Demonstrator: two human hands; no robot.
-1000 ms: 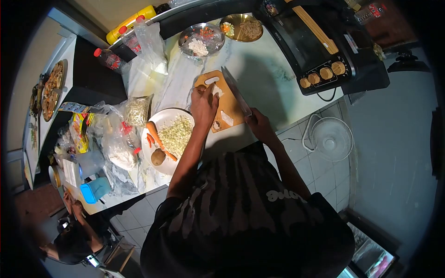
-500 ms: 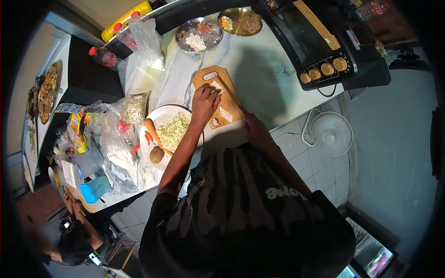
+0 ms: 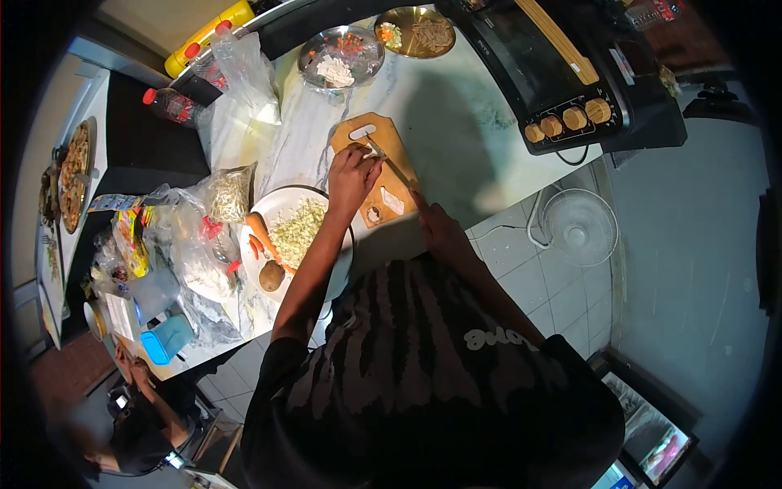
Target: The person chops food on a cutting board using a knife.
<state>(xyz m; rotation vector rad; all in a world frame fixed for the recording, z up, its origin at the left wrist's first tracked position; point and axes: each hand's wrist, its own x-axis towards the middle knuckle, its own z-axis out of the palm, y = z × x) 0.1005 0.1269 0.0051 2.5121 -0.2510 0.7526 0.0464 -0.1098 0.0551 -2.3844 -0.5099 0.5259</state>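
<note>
My right hand [image 3: 442, 226] is closed round the handle of a knife [image 3: 396, 169], whose blade slants across the wooden cutting board [image 3: 383, 126]. My left hand [image 3: 355, 173] has its fingers curled together over a pale piece of food [image 3: 371, 151] beside the blade. Nearer to me on the board lie a whitish slice [image 3: 393, 200] and a small round brown-and-white piece [image 3: 374, 213]. Left of the board, partly behind my left forearm, a white plate [image 3: 287, 192] bears chopped pale green vegetable [image 3: 297, 232], a carrot [image 3: 259, 225], red chillies [image 3: 257, 244] and a brown potato [image 3: 271, 275].
Metal plates [image 3: 303, 61] [image 3: 380, 45] with cut food stand at the back. A black oven [image 3: 562, 98] is at the right. Bottles [image 3: 175, 106], plastic bags [image 3: 195, 244] and a blue container [image 3: 167, 338] crowd the left. A fan [image 3: 578, 231] stands on the floor; another person [image 3: 151, 416] is lower left.
The camera view has shifted slightly. The knife's blade has turned and moved a little along the board beside my left fingers; both hands keep their holds.
</note>
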